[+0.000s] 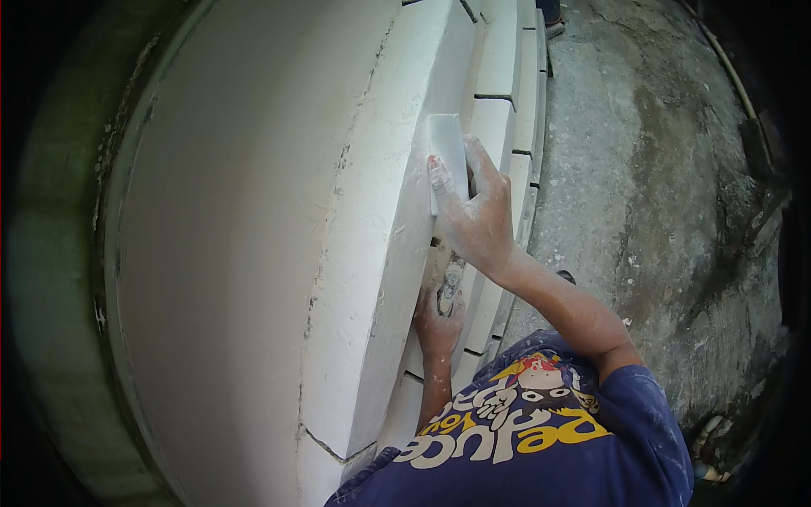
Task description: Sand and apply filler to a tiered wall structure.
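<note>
My right hand [481, 221] is closed around a flat, pale white rectangular block [449, 156], its thumb along the near face and its fingers at the far side. White dust coats the fingers. The block lies against the angled face of a long white moulding [401, 220]. Lower down, my left hand [438, 325] is in the recess beside the moulding, its fingers partly hidden. A small, pale, mottled thing [449, 289] shows between its thumb and fingers; its kind cannot be made out.
A broad white panel [228, 245] spreads left of the moulding. White stepped ledges [498, 72] with dark joints run along the right. Beyond them lies a stained grey concrete floor [608, 169], with a pipe [728, 63] at the far right edge. A shoe [555, 30] shows at the top.
</note>
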Demonstrator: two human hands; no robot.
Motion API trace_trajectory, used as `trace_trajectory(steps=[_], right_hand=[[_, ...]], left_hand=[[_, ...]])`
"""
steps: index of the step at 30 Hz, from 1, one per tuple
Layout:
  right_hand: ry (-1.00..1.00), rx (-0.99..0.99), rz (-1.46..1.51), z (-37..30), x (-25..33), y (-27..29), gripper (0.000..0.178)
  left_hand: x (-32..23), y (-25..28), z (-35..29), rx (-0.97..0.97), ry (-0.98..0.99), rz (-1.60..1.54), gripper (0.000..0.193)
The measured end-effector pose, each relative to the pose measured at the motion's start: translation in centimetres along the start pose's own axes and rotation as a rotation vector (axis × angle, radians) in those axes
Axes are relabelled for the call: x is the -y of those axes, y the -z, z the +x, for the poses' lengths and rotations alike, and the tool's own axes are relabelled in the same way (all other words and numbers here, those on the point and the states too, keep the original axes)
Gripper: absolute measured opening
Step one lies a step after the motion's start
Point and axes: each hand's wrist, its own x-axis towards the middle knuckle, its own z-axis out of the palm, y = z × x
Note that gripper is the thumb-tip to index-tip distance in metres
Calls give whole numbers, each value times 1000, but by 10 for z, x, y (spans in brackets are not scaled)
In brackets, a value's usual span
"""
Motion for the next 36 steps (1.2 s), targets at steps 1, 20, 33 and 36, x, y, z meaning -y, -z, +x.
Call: trace_trajectory(steps=[1,20,33,36], right_hand=[[-2,-2,-3,6,-1,4,25],[-113,248,15,13,-17,26,15],[57,499,-79,31,-21,51,17],[-122,437,71,51,-23,39,21]], left_hand=[[0,0,-1,-15,-40,2,31],[-10,-14,14,26,61,-1,30],[-9,-16,9,-13,174,0,34],[-12,-18,12,-24,183,-5,34]])
